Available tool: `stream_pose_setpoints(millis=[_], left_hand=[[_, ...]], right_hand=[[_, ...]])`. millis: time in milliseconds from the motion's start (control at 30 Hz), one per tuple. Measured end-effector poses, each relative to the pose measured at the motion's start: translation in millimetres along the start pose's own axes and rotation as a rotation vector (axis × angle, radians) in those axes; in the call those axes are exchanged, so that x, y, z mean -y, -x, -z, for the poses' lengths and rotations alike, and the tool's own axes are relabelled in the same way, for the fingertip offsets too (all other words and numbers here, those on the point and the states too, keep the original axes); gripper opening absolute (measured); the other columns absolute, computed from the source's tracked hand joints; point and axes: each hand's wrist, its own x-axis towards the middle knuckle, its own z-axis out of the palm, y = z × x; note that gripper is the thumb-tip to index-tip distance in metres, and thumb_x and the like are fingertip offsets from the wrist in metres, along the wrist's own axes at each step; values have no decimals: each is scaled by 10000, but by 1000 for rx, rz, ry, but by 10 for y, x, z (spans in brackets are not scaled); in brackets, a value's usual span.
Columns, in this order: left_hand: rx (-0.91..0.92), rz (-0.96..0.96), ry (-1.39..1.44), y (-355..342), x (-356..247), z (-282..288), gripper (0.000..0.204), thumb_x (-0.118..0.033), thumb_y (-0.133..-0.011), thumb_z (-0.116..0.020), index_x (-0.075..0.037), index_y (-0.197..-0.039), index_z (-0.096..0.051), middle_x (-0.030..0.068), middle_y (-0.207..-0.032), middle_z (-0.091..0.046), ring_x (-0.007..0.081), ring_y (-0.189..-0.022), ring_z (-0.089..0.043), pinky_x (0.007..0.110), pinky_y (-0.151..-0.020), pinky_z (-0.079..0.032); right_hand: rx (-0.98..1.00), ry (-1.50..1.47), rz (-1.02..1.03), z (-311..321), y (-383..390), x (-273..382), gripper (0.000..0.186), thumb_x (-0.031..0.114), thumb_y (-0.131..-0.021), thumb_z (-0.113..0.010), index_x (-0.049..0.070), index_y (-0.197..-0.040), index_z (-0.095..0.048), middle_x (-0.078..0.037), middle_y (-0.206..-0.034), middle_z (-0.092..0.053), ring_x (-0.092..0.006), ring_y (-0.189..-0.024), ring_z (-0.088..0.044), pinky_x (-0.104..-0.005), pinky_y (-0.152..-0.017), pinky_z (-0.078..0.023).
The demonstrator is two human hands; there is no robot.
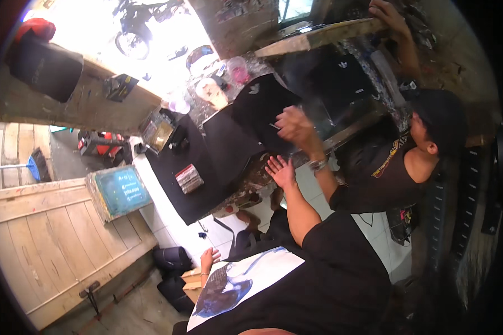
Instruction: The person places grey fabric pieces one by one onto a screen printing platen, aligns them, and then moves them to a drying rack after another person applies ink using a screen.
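"Black cloth panel, with a pale mark near its top, is noted lying over the worktable at the upper centre of the frame. By appearance, you should find it light, soft and limp, more liable to crease or slide than to break."

"Where should you take hold of it?"

"At 2 points along its free edges, clear of the pale mark, judged best for keeping it flat."

"How does it lie relative to your hands?"

"Your right hand, near the centre of the frame, is just beside the panel's lower edge: palm showing, fingers spread wide, nothing held. Contact cannot be confirmed. Your left hand, below and left of centre, is well apart from the panel, fingers loosely parted, nothing seen in it."

"Any obstruction?"

"1 co-worker's hand, blurred, at the panel's right side."
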Motion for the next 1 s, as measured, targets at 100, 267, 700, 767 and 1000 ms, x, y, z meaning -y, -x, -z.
stream_pose_setpoints(millis=[100,267,700,767,1000], left_hand=[[-64,91,-1,52,448,347,377,-269,-939,-497,6,-1197,-504,157,-1084,-627,272,-866,-657,356,-644,-529],[-7,55,-41,-88,251,514,356,-247,-921,-526,23,-1153,-546,140,-1013,-652,231,-806,-663,328,-615,-513],[694,-1012,-166,-659,-1491,-1190,422,-293,-882,-602,27,-1140,-506,102,-950,-614,135,-910,-571,311,-837,-453],[469,-1184,-244,-620,-1623,-1412,432,-335,-892,-569,26,-1122,-509,112,-960,-606,133,-938,-554,315,-887,-430],[447,-1065,-174,-219,-1750,-1475,527,-457,-893,-522,32,-1087,-546,116,-903,-606,161,-846,-562,305,-868,-428]], right_hand=[[29,-114,-23,-291,18,-148,566,465,-883,-549,96,-1282,-393,-162,-1270,-487,-354,-1152,-483,-585,-879,-447],[-327,407,231,-427,-341,-315,554,471,-917,-462,29,-1246,-405,-179,-1113,-542,-362,-949,-610,-556,-714,-550],[128,376,-155,-1911,1397,-2244,286,223,-879,-547,1,-1045,-615,-94,-825,-662,-187,-665,-655,-368,-648,-581],[195,367,-175,-2247,1780,-2559,288,273,-935,-514,63,-1113,-601,-64,-836,-666,-142,-635,-652,-306,-604,-579],[204,402,-69,-2291,1942,-3407,320,391,-942,-525,131,-1118,-586,-51,-847,-663,-112,-594,-627,-251,-534,-538]])
